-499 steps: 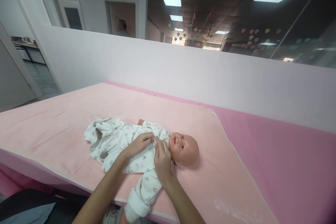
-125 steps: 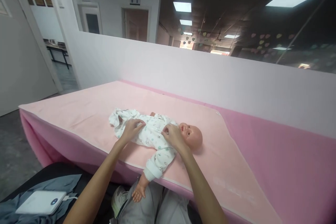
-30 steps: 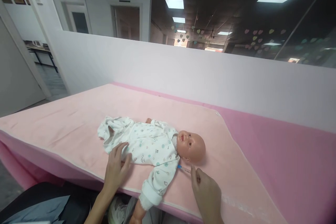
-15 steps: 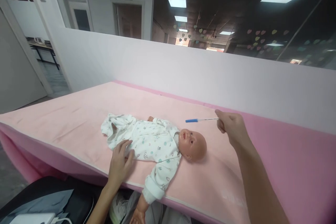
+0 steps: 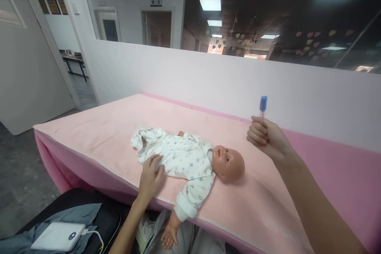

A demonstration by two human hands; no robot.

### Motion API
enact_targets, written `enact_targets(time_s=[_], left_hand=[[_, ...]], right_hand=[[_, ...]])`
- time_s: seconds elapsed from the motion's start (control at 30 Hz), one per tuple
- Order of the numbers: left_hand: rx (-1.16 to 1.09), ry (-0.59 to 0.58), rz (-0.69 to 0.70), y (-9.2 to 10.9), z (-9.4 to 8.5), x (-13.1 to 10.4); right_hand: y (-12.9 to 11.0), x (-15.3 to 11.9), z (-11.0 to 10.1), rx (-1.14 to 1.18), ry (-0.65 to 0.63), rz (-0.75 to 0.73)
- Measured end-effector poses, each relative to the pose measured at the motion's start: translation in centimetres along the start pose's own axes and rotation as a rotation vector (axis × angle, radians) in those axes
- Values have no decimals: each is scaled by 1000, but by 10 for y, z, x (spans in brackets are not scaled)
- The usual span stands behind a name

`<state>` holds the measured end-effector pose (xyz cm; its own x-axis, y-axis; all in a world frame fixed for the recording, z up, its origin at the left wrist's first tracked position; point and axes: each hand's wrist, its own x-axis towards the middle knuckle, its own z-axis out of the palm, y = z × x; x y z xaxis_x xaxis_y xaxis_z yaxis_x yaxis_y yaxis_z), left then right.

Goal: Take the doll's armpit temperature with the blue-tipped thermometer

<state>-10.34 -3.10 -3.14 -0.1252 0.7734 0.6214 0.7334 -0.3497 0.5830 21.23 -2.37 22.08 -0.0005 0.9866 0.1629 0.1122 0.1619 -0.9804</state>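
A baby doll (image 5: 229, 163) lies face up on the pink-covered table, its head to the right. It wears white printed clothes (image 5: 181, 154), and one arm hangs over the near edge. My left hand (image 5: 151, 175) rests at the side of the doll's lower body, fingers spread and touching the cloth. Raised to the right of the doll's head, my right hand (image 5: 266, 137) is closed round a thin clear stick with a blue cap (image 5: 263, 104). The stick points upright, cap on top; its lower part is hidden in my fist. Whether it is a pen or a thermometer, I cannot tell.
The pink table cover (image 5: 104, 127) reaches a white wall (image 5: 178, 67) with a dark window above. On a black chair (image 5: 110, 210) at the lower left lie grey cloth and a white power bank (image 5: 59, 236) with a cable. A grey door (image 5: 26, 67) stands at left.
My right hand has turned and risen slightly, swinging the blue-capped stick from pointing left to upright. My left hand stays by the doll. The view has shifted left.
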Motion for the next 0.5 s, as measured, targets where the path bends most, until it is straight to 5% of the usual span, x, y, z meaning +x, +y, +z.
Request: enact_targets(time_s=[0.3,0.5], left_hand=[[0,-12,8,0,-1,0],[8,-12,-3,1,0,-1]], right_hand=[[21,-13,-10,-83,-52,104],[11,-20,-8,-144,117,-29]])
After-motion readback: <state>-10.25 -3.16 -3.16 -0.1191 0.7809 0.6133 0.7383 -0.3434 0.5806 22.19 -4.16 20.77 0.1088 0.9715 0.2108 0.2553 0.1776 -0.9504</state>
